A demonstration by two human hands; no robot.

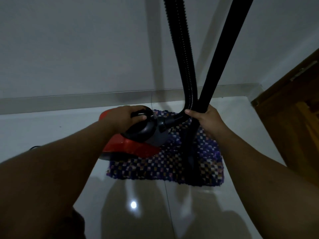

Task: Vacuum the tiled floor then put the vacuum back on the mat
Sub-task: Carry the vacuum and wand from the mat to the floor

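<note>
A red and black canister vacuum [133, 147] rests at the left edge of a purple checkered mat [172, 168] on the white tiled floor [155, 204]. My left hand [124, 118] grips the black handle on top of the vacuum body. My right hand [207, 118] is closed around the rigid black wand [222, 49], close to the ribbed black hose [183, 49]. Hose and wand both rise out of the top of the view. The wand's lower end stands on the mat, and its floor head is too dark to make out.
A white wall with a pale skirting [69, 100] runs just behind the mat. A brown wooden door [293, 118] stands at the right. A thin dark cord [34, 147] lies on the floor at the left. Glossy tiles stretch toward me.
</note>
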